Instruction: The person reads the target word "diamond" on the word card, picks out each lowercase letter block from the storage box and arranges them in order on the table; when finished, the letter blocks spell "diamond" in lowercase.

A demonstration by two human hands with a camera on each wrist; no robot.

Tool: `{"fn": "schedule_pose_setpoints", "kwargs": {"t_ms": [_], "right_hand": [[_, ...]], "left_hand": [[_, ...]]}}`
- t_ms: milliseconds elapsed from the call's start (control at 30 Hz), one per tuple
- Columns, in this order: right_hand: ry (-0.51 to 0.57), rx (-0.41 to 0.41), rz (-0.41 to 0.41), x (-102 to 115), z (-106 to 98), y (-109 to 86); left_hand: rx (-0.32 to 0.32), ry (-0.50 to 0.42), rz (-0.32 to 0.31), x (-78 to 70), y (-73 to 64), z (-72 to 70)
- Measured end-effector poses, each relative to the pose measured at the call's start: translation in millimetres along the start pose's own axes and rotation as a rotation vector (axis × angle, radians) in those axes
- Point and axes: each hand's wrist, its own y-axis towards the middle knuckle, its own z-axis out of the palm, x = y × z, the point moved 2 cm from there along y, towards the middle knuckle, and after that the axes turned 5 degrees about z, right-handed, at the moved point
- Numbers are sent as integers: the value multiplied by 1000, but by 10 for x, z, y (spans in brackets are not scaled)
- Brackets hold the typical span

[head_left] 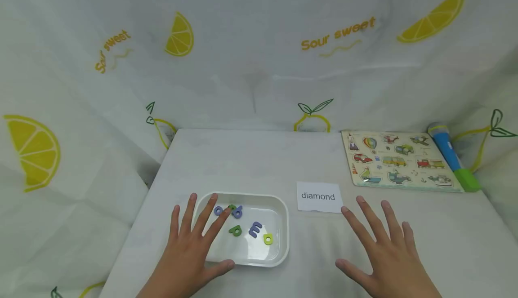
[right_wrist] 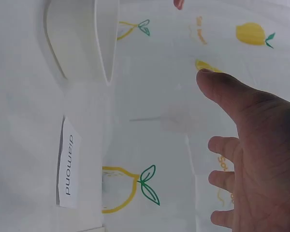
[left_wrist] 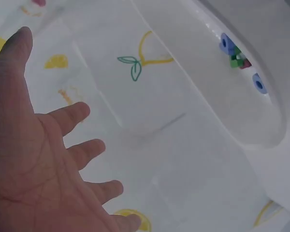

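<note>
Fingers spread, my left hand [head_left: 190, 248] hovers over the left side of a white tray [head_left: 282, 226], hiding part of it. Inside lie several small letter pieces: a purple m [head_left: 255, 229], a green letter [head_left: 235, 230], a yellow letter [head_left: 268, 239], a purple o [head_left: 218, 211] and a purple letter [head_left: 237, 212] overlapping a green one. A white card [head_left: 319, 197] printed "diamond" lies right of the tray. My right hand [head_left: 384, 253], also spread and holding nothing, is just below and right of the card. Both wrist views show bare palms.
A wooden puzzle board [head_left: 400, 161] with vehicle pictures lies at the back right of the white table [head_left: 259, 158]. Beside it rests a blue and green toy microphone [head_left: 453, 154]. A lemon-print sheet [head_left: 251, 64] hangs behind and around the table.
</note>
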Motion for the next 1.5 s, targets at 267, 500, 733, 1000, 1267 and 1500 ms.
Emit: {"fn": "schedule_pose_setpoints", "kwargs": {"t_ms": [267,500,733,1000,1267,1500], "right_hand": [[-5,32,-28,83,-88,91],[51,3,-70,144,-104,189],[239,134,-51,342,-72,358],[515,153,-247,782,193,723],[646,235,-455,1276,589,1083],[515,315,-568,1699,946,1123]], "left_hand": [[1,-10,-32,107,-32,-61],[48,-144,5,300,-42,-14],[110,-452,-31,672,-140,183],[159,-617,-101,1012,-343,623],[186,-700,-157,1134,-327,840],[241,-788,-261,1136,-410,925]]}}
